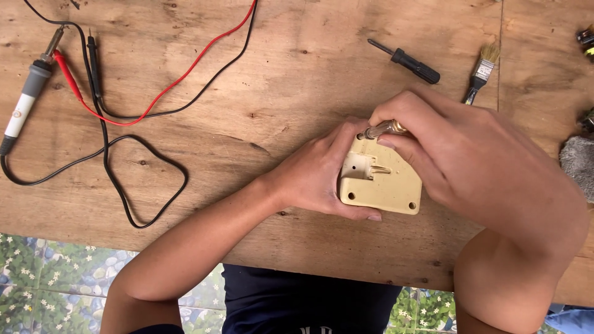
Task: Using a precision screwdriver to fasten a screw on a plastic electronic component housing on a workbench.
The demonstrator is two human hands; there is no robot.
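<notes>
1. Cream plastic box lies on the plywood worktop near its front edge.
2. Left hand grips the box's left side.
3. Right hand pinches a screwdriver, tip at the box's top corner.
4. Black screwdriver and brush lie towards the back edge.

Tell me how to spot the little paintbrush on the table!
Look at the far right part of the wooden table, just beyond the right hand. There lies a black screwdriver, and right beside it, closer to the table's edge, is the paintbrush. It alone has pale straw-coloured bristles in a shiny metal band; its dark handle slips behind the hand.
</notes>
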